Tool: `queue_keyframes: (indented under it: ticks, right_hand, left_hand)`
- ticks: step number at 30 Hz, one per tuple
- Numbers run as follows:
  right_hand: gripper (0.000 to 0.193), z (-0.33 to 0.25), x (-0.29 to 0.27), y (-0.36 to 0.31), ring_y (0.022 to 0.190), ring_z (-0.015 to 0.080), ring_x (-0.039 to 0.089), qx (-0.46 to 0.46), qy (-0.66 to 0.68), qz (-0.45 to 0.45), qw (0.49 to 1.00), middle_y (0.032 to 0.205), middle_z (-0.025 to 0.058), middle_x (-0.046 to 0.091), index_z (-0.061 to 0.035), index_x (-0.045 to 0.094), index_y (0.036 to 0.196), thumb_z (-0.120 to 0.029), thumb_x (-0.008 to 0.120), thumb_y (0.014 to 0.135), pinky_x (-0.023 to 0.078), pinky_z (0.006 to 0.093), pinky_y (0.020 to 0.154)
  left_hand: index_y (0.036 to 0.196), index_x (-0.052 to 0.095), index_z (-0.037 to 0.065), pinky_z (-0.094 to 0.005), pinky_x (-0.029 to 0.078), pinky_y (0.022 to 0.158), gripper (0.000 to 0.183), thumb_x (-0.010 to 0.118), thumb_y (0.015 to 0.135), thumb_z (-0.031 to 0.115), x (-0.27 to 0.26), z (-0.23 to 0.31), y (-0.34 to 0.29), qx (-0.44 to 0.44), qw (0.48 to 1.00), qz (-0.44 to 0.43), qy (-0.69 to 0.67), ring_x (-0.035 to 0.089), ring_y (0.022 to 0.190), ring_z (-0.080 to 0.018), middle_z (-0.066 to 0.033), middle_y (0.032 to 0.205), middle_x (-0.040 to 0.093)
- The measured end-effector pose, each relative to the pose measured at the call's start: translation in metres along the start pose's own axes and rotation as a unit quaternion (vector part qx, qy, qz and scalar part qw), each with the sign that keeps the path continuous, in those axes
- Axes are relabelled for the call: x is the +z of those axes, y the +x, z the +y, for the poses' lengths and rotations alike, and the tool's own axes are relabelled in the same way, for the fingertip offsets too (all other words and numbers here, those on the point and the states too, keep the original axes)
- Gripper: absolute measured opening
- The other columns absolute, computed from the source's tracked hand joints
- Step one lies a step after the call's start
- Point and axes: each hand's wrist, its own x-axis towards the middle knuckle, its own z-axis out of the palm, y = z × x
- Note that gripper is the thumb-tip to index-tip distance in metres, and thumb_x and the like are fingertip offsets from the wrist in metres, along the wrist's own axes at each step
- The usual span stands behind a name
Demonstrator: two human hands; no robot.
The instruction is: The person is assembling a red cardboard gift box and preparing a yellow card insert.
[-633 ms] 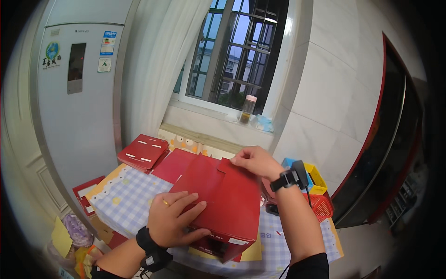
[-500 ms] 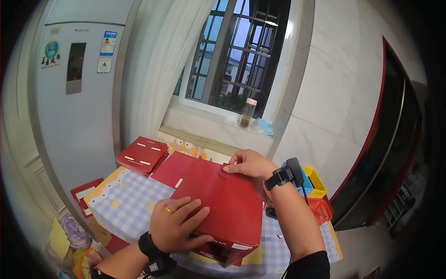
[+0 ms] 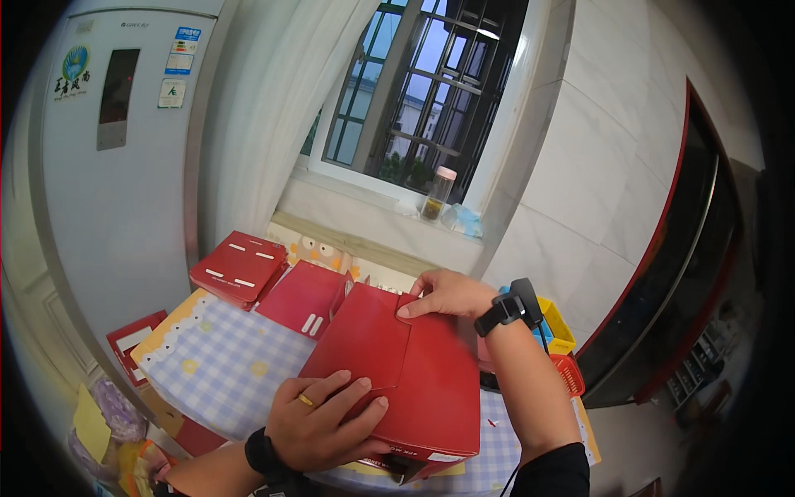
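A red cardboard box (image 3: 440, 385) stands on the table in front of me, its top panels meeting along a seam. My left hand (image 3: 327, 418) lies spread on the near left part of its top, a ring on one finger. At the far edge of the top, my right hand (image 3: 451, 295) pinches the edge of a box flap (image 3: 404, 301) between thumb and fingers. Behind the box, to the left, lies a flat red cardboard panel (image 3: 300, 294) with white slots. The box's near lower side is partly hidden by my left hand.
A stack of flat red cardboard pieces (image 3: 240, 267) lies at the table's far left. The tablecloth (image 3: 219, 356) is blue-checked. Yellow (image 3: 559, 327) and red (image 3: 568, 374) baskets stand at right. A bottle (image 3: 437, 195) is on the windowsill; a fridge (image 3: 120, 207) stands left.
The top panels now lie closer together with a clear seam, and the right hand has stayed at the far flap. My view has shifted slightly; the slotted panel behind shows more of its slots.
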Motion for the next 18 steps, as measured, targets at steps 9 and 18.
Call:
queue_keyframes:
  ticks: [9, 18]
  right_hand:
    - [0.062, -0.018, -0.003, -0.006, 0.083, 0.0202, 0.06, 0.037, 0.009, -0.025, 0.999, 0.089, 0.0105, 0.064, -0.0012, 0.061, 0.098, -0.044, 0.084, 0.06, 0.049, 0.0286, 0.073]
    - [0.051, -0.004, 0.003, 0.005, 0.078, 0.0157, 0.057, 0.048, 0.073, -0.077, 0.993, 0.083, 0.0056, 0.061, -0.0039, 0.057, 0.089, -0.035, 0.086, 0.062, 0.046, 0.0257, 0.069]
  left_hand:
    - [0.1, 0.068, 0.02, -0.0297, 0.045, 0.071, 0.04, 0.066, 0.078, 0.053, -0.004, 0.0, 0.003, 0.004, 1.0, 0.004, -0.008, 0.059, 0.097, -0.0198, -0.0021, 0.105, 0.064]
    - [0.099, 0.068, 0.02, -0.029, 0.046, 0.07, 0.041, 0.066, 0.077, 0.054, -0.003, 0.002, 0.004, 0.002, 1.0, -0.003, -0.011, 0.06, 0.096, -0.0197, -0.002, 0.103, 0.065]
